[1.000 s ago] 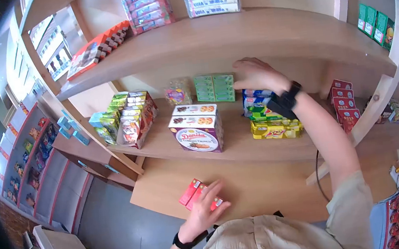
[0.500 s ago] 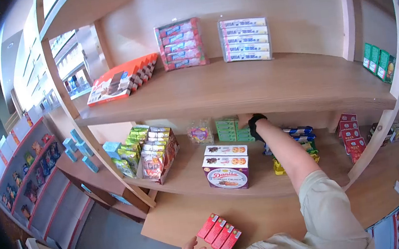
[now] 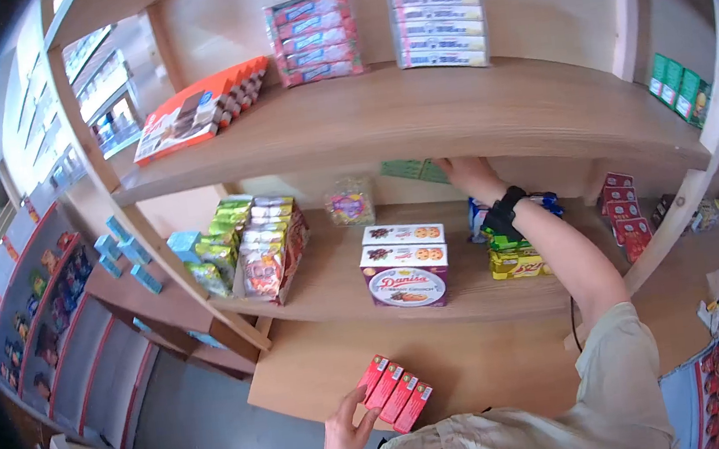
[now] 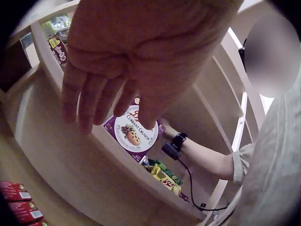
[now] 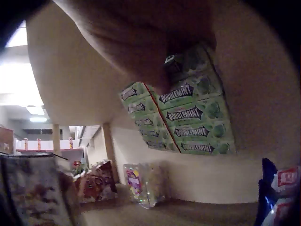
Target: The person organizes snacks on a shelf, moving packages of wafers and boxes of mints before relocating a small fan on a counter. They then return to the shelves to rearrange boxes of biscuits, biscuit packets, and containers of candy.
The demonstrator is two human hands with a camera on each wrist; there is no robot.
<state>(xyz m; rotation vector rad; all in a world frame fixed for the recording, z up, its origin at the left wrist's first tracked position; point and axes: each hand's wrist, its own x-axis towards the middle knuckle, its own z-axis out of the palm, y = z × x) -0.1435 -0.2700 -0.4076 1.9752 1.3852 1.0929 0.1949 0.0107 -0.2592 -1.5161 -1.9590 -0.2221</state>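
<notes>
My right hand [image 3: 471, 178] grips a green multipack of Doublemint gum [image 5: 188, 113] by its upper end. The pack hangs tilted above the middle shelf [image 3: 338, 267], its top tucked behind the upper board in the head view. My left hand [image 3: 345, 434] is beside a row of small red boxes [image 3: 396, 393] on the lower board, fingertips right at the row's left edge. Its fingers are loosely extended in the left wrist view, nothing in the palm. A Danisa cookie box [image 3: 406, 272] stands on the middle shelf, in front of the right hand.
To the left on the middle shelf are a carton of snack packets [image 3: 270, 257] and a clear pack with a purple label [image 3: 348, 203]. Yellow packs [image 3: 519, 263] sit under my right forearm. The upper shelf [image 3: 419, 120] overhangs the right hand; a wooden post [image 3: 683, 187] slants at the right.
My right hand has gone from beside the gum multipack to gripping it, and the pack is now raised and tilted. My left hand has shifted from over the red boxes to their left edge.
</notes>
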